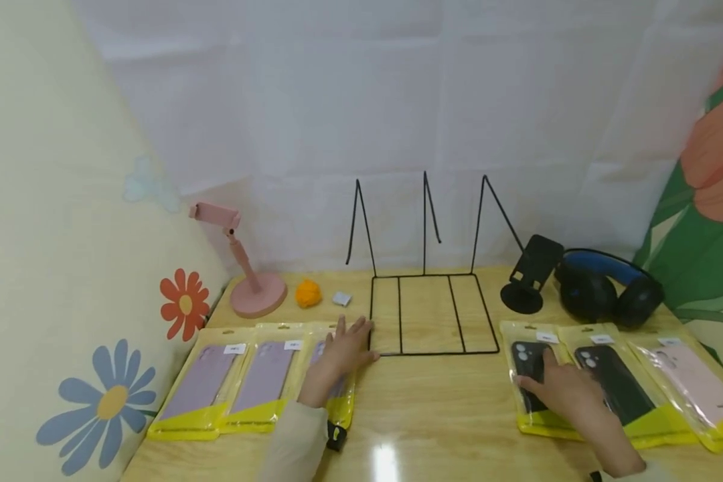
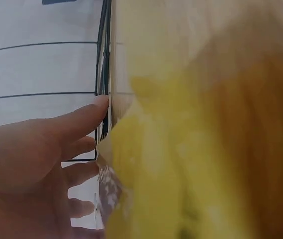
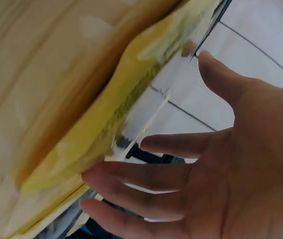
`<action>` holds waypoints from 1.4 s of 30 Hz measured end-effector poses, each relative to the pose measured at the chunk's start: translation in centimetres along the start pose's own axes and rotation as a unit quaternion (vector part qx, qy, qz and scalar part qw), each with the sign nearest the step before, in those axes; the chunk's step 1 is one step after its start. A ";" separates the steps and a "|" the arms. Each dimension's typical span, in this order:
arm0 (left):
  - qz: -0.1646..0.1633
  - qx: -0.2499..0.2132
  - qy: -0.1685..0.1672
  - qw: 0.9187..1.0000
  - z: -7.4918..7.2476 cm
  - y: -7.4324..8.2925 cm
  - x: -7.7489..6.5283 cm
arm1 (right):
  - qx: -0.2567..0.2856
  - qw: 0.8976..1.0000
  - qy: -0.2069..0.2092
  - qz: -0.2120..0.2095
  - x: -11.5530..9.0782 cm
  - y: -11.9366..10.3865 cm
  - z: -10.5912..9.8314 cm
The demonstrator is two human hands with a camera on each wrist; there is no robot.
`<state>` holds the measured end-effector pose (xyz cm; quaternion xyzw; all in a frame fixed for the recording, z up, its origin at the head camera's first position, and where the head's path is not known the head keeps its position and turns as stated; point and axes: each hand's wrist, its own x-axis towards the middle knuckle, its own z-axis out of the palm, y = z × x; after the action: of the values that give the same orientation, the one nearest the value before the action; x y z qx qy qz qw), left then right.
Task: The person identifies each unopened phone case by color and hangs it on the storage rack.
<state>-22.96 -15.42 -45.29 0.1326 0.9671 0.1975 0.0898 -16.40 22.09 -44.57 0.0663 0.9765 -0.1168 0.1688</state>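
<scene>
Even, bright light filled the head view, with one white glare patch on the tabletop (image 1: 428, 402) at bottom centre. The left wrist view was dimmer: a yellow packet (image 2: 151, 179) blurred across its middle, and brown shadow darkened the lower right. The right wrist view's upper left looked soft.

1. White stickers (image 1: 235, 349) on the purple phone-case packets (image 1: 201, 381): print too small to read.
2. White labels (image 1: 602, 339) on the black phone-case packets (image 1: 617, 381) and pink phone-case packet (image 1: 695, 381): likewise illegible.
</scene>
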 end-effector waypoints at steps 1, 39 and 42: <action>-0.003 0.006 -0.005 1.000 0.2 0.0 0.1 | -0.009 1.000 0.004 0.000 0.0 -0.2 0.3; -0.004 0.011 0.027 1.000 1.0 0.2 0.1 | 0.289 0.935 0.057 -0.196 -0.6 1.7 -2.0; -0.008 0.016 0.027 0.999 1.1 0.3 0.3 | 0.321 0.921 0.066 -0.209 -1.8 0.2 -3.1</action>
<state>-22.91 -14.70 -46.15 0.1206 0.9733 0.1848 0.0633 -15.67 22.90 -41.15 -0.0816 0.8873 -0.4517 0.0453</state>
